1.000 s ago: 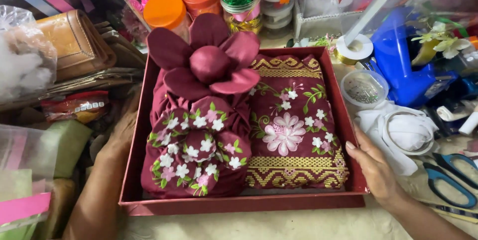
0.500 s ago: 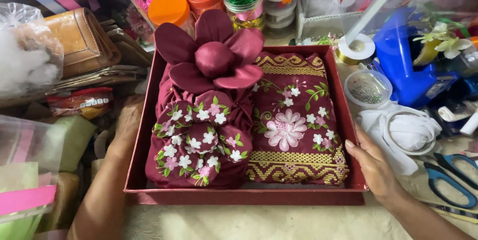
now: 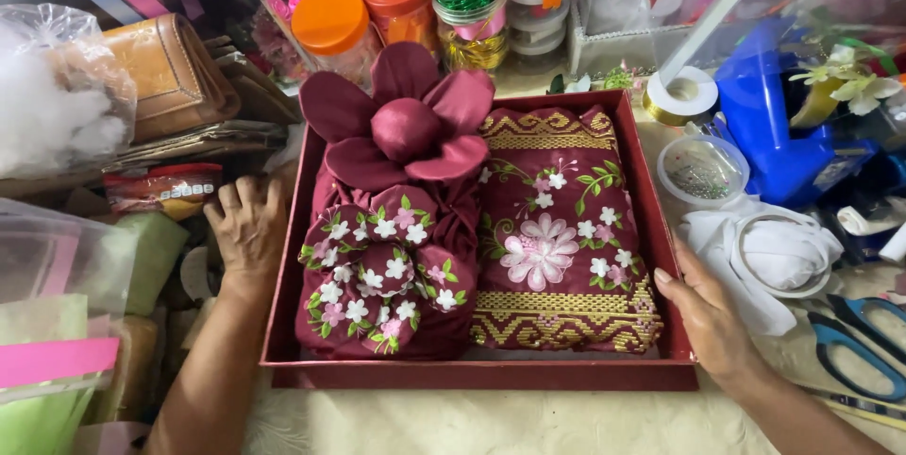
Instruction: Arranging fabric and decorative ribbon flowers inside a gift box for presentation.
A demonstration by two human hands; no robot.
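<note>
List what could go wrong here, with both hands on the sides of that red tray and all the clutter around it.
The fabric flower rises above the red tray; tilting might topple it.

The orange-lidded jars crowd the far edge, so pushing the tray forward could knock them.

The left hand is wedged between tray and piled packets, and the right hand sits near the white ribbon roll and scissors, which might snag.

One red tray [image 3: 651,191], one maroon fabric flower [image 3: 401,125], two orange-lidded jars [image 3: 330,25] (behind tray), two hands [image 3: 247,224].
</note>
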